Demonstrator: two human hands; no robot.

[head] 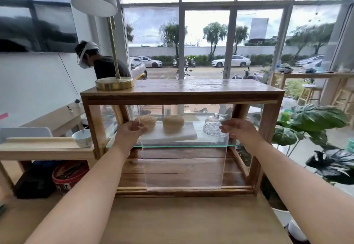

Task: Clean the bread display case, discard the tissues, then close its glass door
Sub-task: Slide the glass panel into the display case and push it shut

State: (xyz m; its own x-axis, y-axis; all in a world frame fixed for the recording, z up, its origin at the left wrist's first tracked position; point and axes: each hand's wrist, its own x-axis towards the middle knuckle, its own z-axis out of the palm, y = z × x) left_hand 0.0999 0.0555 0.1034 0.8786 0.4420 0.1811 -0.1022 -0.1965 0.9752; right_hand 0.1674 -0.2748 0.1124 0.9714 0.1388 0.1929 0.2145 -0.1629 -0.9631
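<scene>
The wooden bread display case (182, 98) stands on the table in front of me. A clear glass door panel (183, 169) stands upright in the case's front, its bottom edge in the lower wooden track. My left hand (132, 130) grips the panel's left edge and my right hand (237, 129) grips its right edge, both near the top. Behind it, on a glass shelf (232, 144), two bread loaves (173, 124) sit on a white board (172, 137) beside a small glass dome (214, 126). No tissues are in sight.
A brass lamp base (114, 83) stands on the case's top left. A white bowl (82, 138) sits on a low wooden shelf at left, above a red bucket (68, 175). Large leafy plants (314, 121) crowd the right side. Another person (103, 64) stands behind at left.
</scene>
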